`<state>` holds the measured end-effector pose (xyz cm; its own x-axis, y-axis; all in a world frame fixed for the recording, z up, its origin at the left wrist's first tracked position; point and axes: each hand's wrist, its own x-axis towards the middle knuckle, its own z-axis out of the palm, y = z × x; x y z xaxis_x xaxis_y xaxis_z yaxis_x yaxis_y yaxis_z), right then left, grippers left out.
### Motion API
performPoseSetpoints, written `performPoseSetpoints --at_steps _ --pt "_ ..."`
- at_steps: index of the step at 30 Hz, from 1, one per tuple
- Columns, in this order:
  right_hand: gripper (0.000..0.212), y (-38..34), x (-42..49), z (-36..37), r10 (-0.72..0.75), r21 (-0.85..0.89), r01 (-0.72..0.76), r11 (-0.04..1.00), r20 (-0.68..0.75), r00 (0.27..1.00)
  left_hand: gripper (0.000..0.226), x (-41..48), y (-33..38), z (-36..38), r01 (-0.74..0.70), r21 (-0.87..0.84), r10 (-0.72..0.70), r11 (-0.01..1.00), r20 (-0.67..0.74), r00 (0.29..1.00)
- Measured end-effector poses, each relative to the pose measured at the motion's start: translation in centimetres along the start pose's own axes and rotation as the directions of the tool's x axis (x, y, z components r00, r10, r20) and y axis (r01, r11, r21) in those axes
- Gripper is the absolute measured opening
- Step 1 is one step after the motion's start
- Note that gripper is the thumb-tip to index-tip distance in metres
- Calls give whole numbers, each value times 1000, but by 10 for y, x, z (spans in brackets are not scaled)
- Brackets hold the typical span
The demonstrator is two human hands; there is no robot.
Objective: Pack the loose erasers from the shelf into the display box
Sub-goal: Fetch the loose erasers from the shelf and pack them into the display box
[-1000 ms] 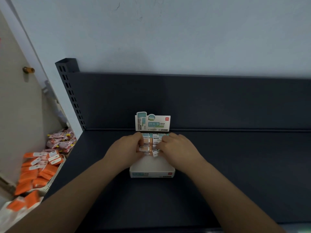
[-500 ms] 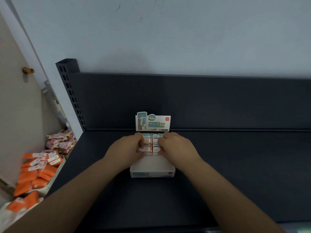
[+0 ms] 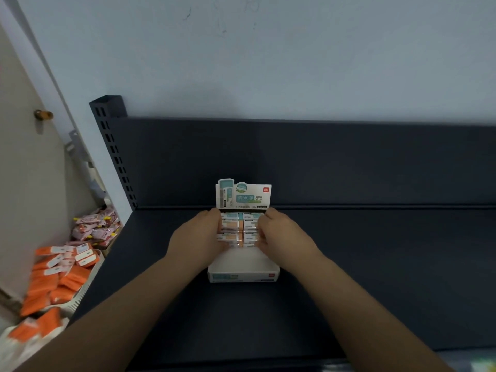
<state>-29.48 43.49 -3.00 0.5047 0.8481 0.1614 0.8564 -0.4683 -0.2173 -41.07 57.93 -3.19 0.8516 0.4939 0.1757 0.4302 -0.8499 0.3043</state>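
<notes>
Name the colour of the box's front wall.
The front wall is white, with a teal label at left and a red logo at right; head view.

The white cardboard display box's (image 3: 243,267) upright header card (image 3: 243,196) showed "纳米净" on teal. Its red corner logo (image 3: 265,189) read "deli"; smaller print was illegible.
</notes>
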Motion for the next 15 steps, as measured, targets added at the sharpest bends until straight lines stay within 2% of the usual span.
performPoseSetpoints --at_steps 5,9,15 --pt "13 1 -2 -6 -1 81 -1 997 21 1000 32 1 1 -5 -39 -10 40 999 31 999" --pt "19 1 -7 -12 7 121 -3 993 -33 999 34 0 -2 -9 -68 -45 71 997 53 996" --pt "19 7 -15 -19 77 99 -66 993 -108 991 26 4 -3 -21 -90 -88 88 992 -24 996"
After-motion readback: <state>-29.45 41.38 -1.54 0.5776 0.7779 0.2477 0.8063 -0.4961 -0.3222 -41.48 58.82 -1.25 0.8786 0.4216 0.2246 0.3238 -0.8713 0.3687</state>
